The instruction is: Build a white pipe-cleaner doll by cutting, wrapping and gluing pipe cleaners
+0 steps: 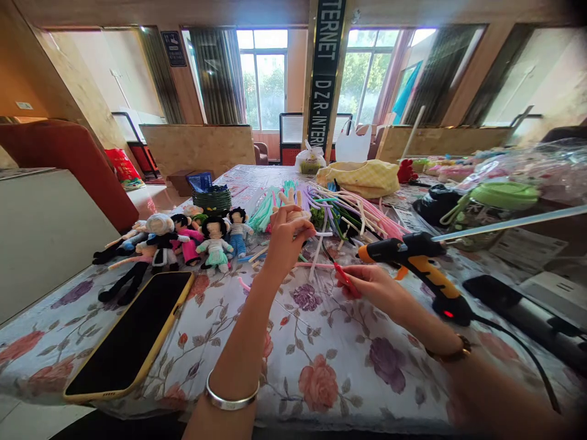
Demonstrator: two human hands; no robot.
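My left hand (290, 239) is raised over the table, its fingers pinched round a small cream-coloured fuzzy piece (299, 216), partly hidden by the fingers. To its right and a little lower, my right hand (364, 285) is closed on red-handled scissors (347, 281), whose dark, thin tip points up and away from me. Behind both hands spreads a heap of pipe cleaners (367, 214) in mint, lilac, pink, green and black. Loose short pieces lie on the floral tablecloth (316, 342) near my hands.
Several small fuzzy dolls (214, 244) lie at the left, behind a phone (132, 336) in a yellow case. A glue gun (426, 269) with a long glue stick and a lit red light stands close to my right forearm. Farther right are a green-lidded container (504, 194) and plastic wrap.
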